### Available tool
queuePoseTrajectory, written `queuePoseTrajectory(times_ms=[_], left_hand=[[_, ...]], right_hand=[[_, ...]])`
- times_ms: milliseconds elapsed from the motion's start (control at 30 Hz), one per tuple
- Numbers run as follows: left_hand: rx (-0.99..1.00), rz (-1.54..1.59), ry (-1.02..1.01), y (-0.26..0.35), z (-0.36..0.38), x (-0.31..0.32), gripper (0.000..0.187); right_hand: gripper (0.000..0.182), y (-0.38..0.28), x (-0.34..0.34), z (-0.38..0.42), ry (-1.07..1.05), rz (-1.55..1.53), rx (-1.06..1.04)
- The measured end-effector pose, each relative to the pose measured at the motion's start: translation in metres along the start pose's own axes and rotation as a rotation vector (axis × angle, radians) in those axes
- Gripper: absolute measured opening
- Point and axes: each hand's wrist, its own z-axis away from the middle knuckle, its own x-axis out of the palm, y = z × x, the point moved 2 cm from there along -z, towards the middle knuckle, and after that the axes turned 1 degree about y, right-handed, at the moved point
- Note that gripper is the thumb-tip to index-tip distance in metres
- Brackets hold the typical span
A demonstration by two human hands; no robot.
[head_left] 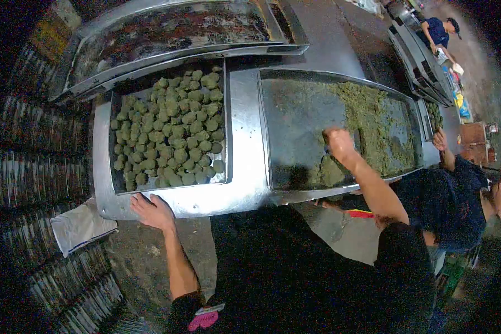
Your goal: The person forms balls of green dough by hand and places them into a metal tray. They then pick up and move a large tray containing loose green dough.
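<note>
My left hand [153, 212] rests on the front edge of the metal table, its fingers apart and nothing in them. Just behind it a tray [227, 128] holds many round green balls [175, 131]. Over the second tray [264, 133] is my right hand [340, 143], fingers curled in, at the left border of the crumbly green mixture [373, 122]. Whatever those fingers hold, if anything, is hidden. A lump of the mixture [333, 171] lies below that hand, near the tray's front wall.
Empty-looking stained trays [172, 33] stand at the back of the table [247, 167]. Close on my right is a co-worker in dark clothes [440, 200]; another person [437, 33] is farther off. Racks of stacked trays [42, 178] and a white cloth [83, 225] are at the left.
</note>
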Motion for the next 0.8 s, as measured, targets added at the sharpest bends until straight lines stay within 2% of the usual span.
queuePoseTrajectory(times_ms=[67, 133, 167, 200, 267, 333, 400, 433, 500, 533, 600, 767, 800], left_hand=[[0.025, -0.001, 0.030, -0.002, 0.001, 0.001, 0.049], [0.010, 0.001, 0.011, 0.001, 0.002, -0.002, 0.049], [-0.004, -0.003, -0.010, 0.002, 0.002, -0.004, 0.050], [-0.012, -0.001, 0.003, -0.001, 0.005, -0.004, 0.050], [0.026, 0.015, 0.020, -0.002, 0.003, -0.001, 0.050], [-0.026, 0.015, 0.006, 0.006, 0.001, -0.013, 0.050], [0.033, 0.047, 0.021, 0.001, 0.003, -0.007, 0.050], [0.022, 0.027, -0.006, 0.002, 0.002, -0.008, 0.049], [0.011, 0.046, 0.008, 0.003, 0.004, -0.011, 0.049], [0.002, 0.062, -0.004, 0.004, 0.004, -0.012, 0.049], [-0.018, 0.063, -0.016, 0.007, 0.004, -0.015, 0.049], [-0.041, 0.051, -0.044, 0.008, 0.006, -0.016, 0.048], [-0.049, 0.060, -0.027, 0.008, 0.005, -0.016, 0.048]], right_hand=[[0.019, 0.013, -0.001, -0.004, -0.041, 0.052, -0.042], [0.016, 0.024, -0.021, -0.011, -0.012, -0.703, 0.255], [0.021, 0.020, -0.035, -0.005, 0.014, -1.321, 0.451], [0.021, 0.018, -0.040, -0.001, 0.017, -1.324, 0.435], [0.019, 0.016, -0.043, 0.002, 0.028, -1.812, 0.743], [0.020, 0.007, -0.033, 0.012, 0.033, -1.755, 0.711], [0.022, -0.014, -0.019, 0.017, 0.117, -1.587, 0.684], [0.022, -0.019, -0.014, 0.017, 0.126, -1.603, 0.658], [0.030, -0.027, -0.012, 0.018, 0.349, -1.215, 0.391], [0.030, -0.028, -0.012, 0.018, 0.360, -1.227, 0.377], [0.037, -0.027, -0.013, 0.018, 0.343, -1.168, 0.518], [0.035, -0.034, -0.041, 0.029, 0.483, -1.191, 0.456], [0.030, -0.043, -0.055, 0.033, 0.384, -1.463, 0.535]])
